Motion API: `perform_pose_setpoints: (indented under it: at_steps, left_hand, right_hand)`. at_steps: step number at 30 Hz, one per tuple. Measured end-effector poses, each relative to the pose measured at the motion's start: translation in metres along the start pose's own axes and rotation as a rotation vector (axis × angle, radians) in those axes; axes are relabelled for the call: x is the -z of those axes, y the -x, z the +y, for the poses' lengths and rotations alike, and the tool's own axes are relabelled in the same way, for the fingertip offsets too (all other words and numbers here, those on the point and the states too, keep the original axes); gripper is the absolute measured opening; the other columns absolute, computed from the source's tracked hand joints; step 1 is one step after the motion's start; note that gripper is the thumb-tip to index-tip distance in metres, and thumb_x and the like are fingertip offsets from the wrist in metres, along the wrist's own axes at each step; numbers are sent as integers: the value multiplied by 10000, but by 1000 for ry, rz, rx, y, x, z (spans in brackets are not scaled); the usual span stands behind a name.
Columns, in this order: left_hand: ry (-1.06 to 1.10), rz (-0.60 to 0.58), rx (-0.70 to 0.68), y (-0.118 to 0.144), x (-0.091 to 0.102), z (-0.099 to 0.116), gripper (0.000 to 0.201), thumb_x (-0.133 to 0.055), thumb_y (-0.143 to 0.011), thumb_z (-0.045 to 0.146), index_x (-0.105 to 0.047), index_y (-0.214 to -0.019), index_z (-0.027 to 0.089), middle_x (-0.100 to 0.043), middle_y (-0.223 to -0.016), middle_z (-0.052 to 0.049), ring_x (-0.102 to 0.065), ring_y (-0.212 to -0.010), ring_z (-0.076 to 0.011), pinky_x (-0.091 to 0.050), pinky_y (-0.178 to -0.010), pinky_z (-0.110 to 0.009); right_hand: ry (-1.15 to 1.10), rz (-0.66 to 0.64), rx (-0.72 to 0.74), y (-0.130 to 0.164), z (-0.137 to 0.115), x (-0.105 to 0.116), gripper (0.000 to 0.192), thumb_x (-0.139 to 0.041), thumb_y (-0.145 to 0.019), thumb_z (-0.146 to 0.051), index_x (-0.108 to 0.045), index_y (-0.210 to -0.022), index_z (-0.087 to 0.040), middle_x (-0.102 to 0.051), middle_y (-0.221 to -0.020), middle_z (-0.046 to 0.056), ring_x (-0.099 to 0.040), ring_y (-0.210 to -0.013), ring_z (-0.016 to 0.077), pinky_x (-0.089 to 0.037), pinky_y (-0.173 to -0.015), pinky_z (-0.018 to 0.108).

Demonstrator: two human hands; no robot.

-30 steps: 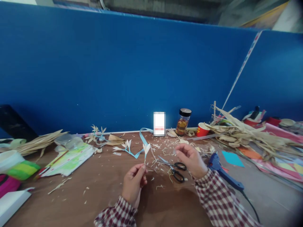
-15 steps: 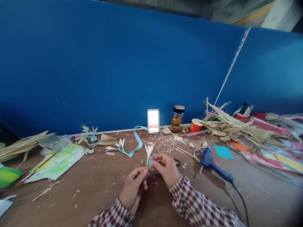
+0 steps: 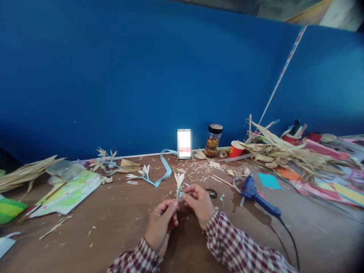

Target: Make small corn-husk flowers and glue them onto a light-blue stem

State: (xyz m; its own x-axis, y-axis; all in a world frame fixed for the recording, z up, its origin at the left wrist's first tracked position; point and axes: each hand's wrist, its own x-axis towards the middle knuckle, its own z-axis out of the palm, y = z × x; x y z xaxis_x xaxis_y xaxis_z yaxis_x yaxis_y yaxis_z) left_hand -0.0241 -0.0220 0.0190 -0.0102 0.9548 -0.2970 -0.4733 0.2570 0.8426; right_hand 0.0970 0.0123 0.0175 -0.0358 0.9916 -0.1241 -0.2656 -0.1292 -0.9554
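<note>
My left hand [image 3: 160, 224] pinches the lower stem of a small pale straw flower [image 3: 179, 179] above the brown table [image 3: 113, 227]. My right hand [image 3: 199, 201] meets it from the right and grips the same stem with a bit of light blue ribbon at the fingertips. The petals stand upright above both hands. Black-handled scissors [image 3: 212, 193] lie just behind my right hand, mostly hidden. Both sleeves are red-and-white checked.
A long light blue ribbon [image 3: 163, 168] with another straw flower lies behind. A blue glue gun [image 3: 256, 194] with its cord lies to the right, with a jar [image 3: 214, 140], a red cup [image 3: 235, 148] and a heap of dried husks [image 3: 284, 153] behind it. Papers [image 3: 66, 193] lie left.
My right hand came from near the scissors over to the flower and took hold of its stem next to my left hand. The view shifted slightly.
</note>
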Motion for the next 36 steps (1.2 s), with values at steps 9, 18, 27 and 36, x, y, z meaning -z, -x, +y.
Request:
perform_pose_setpoints:
  at_steps: [9, 18, 27, 36]
  left_hand:
    - [-7, 0, 4, 0, -2, -1, 227, -703, -588, 316, -628, -687, 127, -525, -539, 36, -399, -407, -19, -344, -379, -140]
    - [-59, 23, -27, 1, -3, -1, 217, -694, -596, 315, -633, -691, 129, -494, -448, 52, -399, -394, -33, -349, -389, -149]
    - [-79, 28, -39, 3, -5, -1, 206, -685, -603, 312, -638, -695, 134, -498, -441, 54, -407, -391, -35, -357, -401, -150]
    - [-91, 61, -27, 5, -8, 3, 215, -701, -572, 311, -644, -680, 134, -521, -461, 45, -423, -407, -44, -376, -409, -156]
  right_hand:
    - [-26, -42, -51, 3, -3, -3, 255, -695, -600, -287, -590, -775, -135, -608, -597, -13, -542, -518, 85, -420, -494, 190]
    - [-12, -21, -74, 5, -8, -4, 234, -687, -598, -287, -599, -747, -130, -617, -583, -11, -564, -533, 95, -405, -458, 169]
    - [4, -68, -96, 5, -5, 0, 237, -692, -595, -292, -602, -747, -134, -598, -589, -22, -524, -515, 75, -400, -456, 164]
    - [29, -63, -71, 6, -5, -1, 217, -679, -606, -300, -608, -737, -142, -601, -594, -16, -527, -528, 88, -395, -458, 171]
